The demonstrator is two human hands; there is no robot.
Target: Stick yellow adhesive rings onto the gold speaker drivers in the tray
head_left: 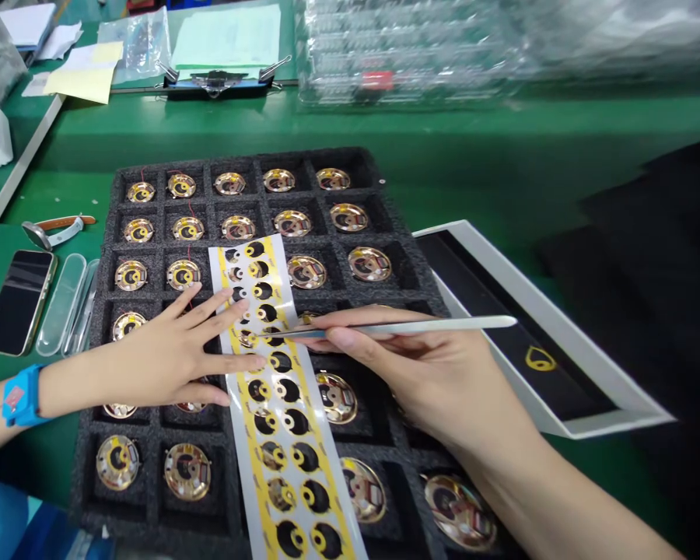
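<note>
A long sheet of yellow die-cut stickers [300,389] with round cut-outs lies across a black foam tray [157,474]. In the tray's compartments sit round gold-coloured watch-like parts [187,471], some with thin red wires. My left hand [195,346] is spread flat, its fingertips on the left side of the sticker sheet. From the right, my right hand [420,365] grips a pair of tweezers [425,325]. Their tips meet the sheet near its middle, beside my left fingers. Whether a sticker is between the tips is too small to tell.
To the right stands a white-edged box [560,428] with a dark inside and one yellow ring-shaped piece [540,358]. At left lie a phone [20,302], a watch [58,228] and a clear plastic case [62,303]. Behind are a clipboard [222,82] and clear plastic trays [408,54].
</note>
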